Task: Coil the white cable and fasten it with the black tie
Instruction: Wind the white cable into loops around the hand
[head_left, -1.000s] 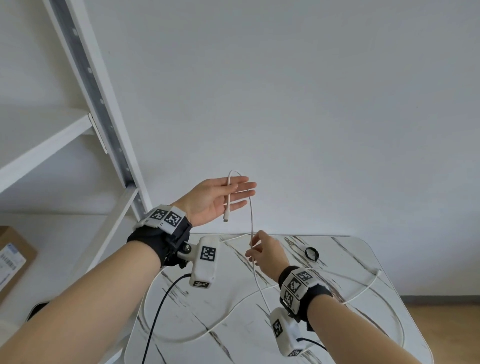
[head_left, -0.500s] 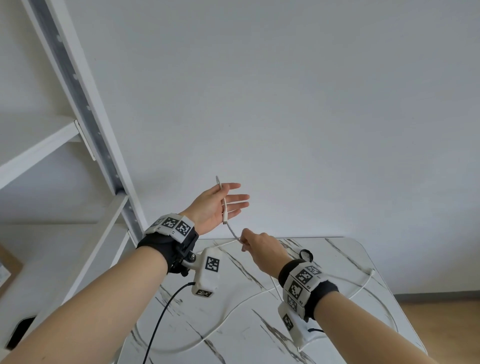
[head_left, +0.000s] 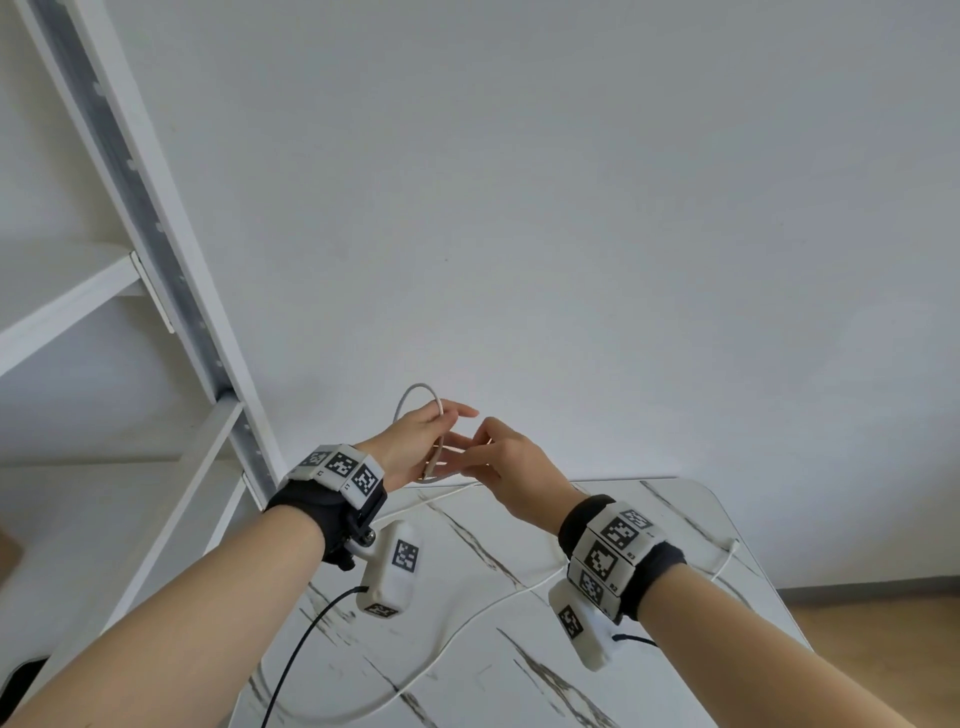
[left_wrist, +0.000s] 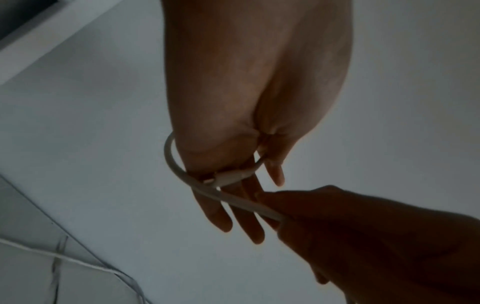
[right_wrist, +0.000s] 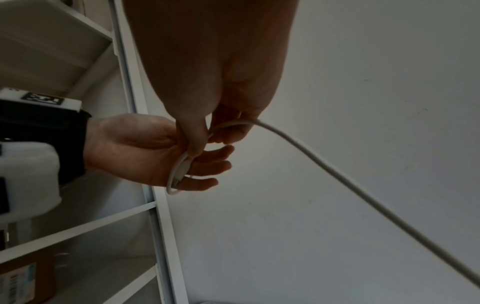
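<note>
The white cable (head_left: 410, 396) makes one loop round my raised left hand (head_left: 415, 447), whose fingers are straight. Its plug (left_wrist: 231, 175) lies across those fingers, and the thumb pins the cable at the top of the palm. My right hand (head_left: 514, 467) meets the left and pinches the cable (right_wrist: 337, 170) between thumb and fingers just past the plug (right_wrist: 182, 166). From there the cable (head_left: 467, 623) drops onto the marble-patterned table (head_left: 649, 675) and curves to its far plug (head_left: 732, 545) at the right edge. The black tie shows in no current view.
A white metal shelf unit (head_left: 171, 291) stands close on the left, with a cardboard box (right_wrist: 20, 279) on a low shelf. A plain white wall is behind the table. A black lead (head_left: 311, 639) hangs from the left wrist camera.
My right hand rose from below and carried the cable up round the left hand, closing a first loop. Both hands now touch, and the black tie went out of sight behind the right wrist.
</note>
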